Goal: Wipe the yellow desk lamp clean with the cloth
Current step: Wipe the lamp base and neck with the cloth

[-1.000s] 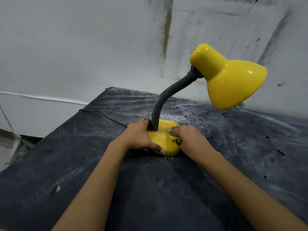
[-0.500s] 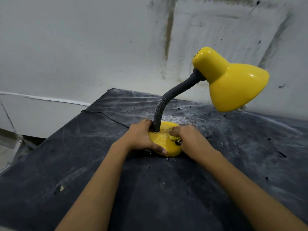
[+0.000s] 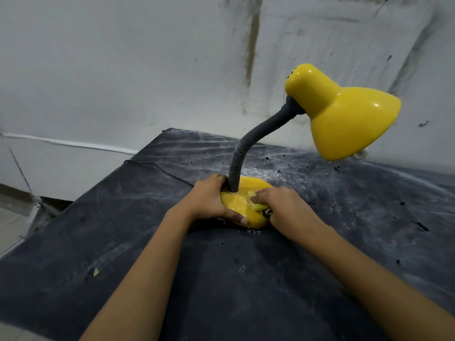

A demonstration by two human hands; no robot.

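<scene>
The yellow desk lamp stands on a black table; its round base [image 3: 240,203] is wet and glossy. A grey flexible neck [image 3: 248,148] rises from the base to the yellow shade [image 3: 344,116], which points right and down. My left hand [image 3: 209,200] grips the left side of the base, thumb along its front edge. My right hand [image 3: 283,207] presses a small yellow cloth [image 3: 256,205] onto the right side of the base. Most of the cloth is hidden under my fingers. A dark switch [image 3: 267,212] shows beside my right thumb.
The black table top [image 3: 123,230] is streaked and speckled with wet marks. A thin black cord [image 3: 157,168] runs from the base to the table's left edge. A stained white wall [image 3: 147,70] stands close behind. The floor drops off at the left.
My right hand with the cloth has slid a little toward the near right side of the base. The left hand keeps its grip. The view has shifted slightly.
</scene>
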